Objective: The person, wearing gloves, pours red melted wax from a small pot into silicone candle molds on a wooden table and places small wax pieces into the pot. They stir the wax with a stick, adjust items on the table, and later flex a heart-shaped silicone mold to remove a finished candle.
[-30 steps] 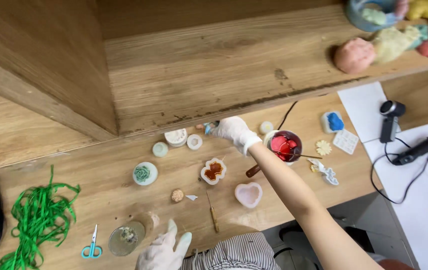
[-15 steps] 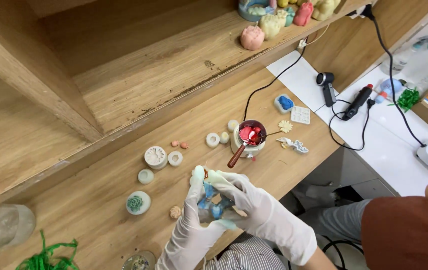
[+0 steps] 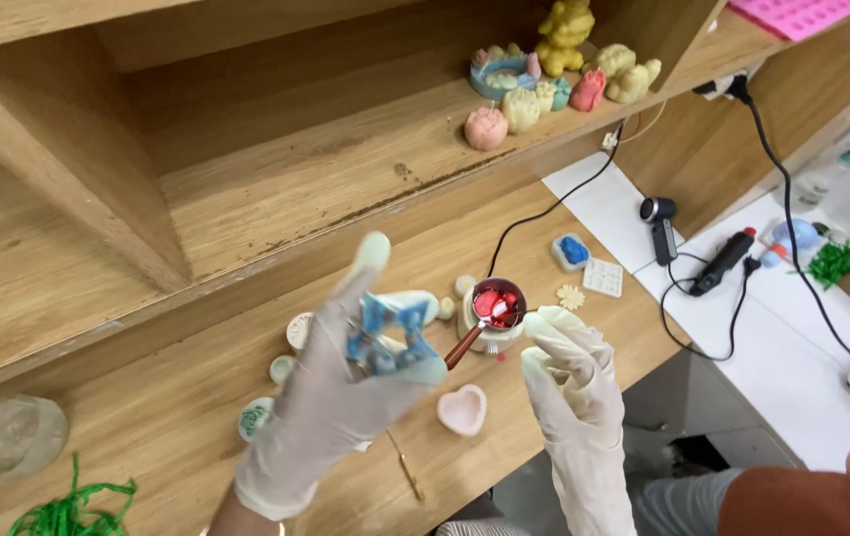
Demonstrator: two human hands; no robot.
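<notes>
Blue mold [image 3: 390, 335] was gripped in left hand [image 3: 345, 397] and lifted off the bench [image 3: 147, 437] vs. 0.5 s ago, while right hand [image 3: 569, 382] was let go, open, near the wax spoon [image 3: 492, 310].

Your wooden bench [image 3: 196, 427] carries a small white burner stand [image 3: 489, 337] topped by a spoon of red wax [image 3: 496, 303], a pink heart-shaped mould [image 3: 463, 409] just in front of it, and a thin stick [image 3: 407, 465] nearby. A blue-filled mould [image 3: 572, 251], a white square mould [image 3: 602, 277] and a snowflake piece [image 3: 571, 296] lie toward the bench's right end. Green string [image 3: 72, 508] sits at the left edge. The wooden shelf [image 3: 326, 189] above holds pastel figurines [image 3: 544, 84].
</notes>
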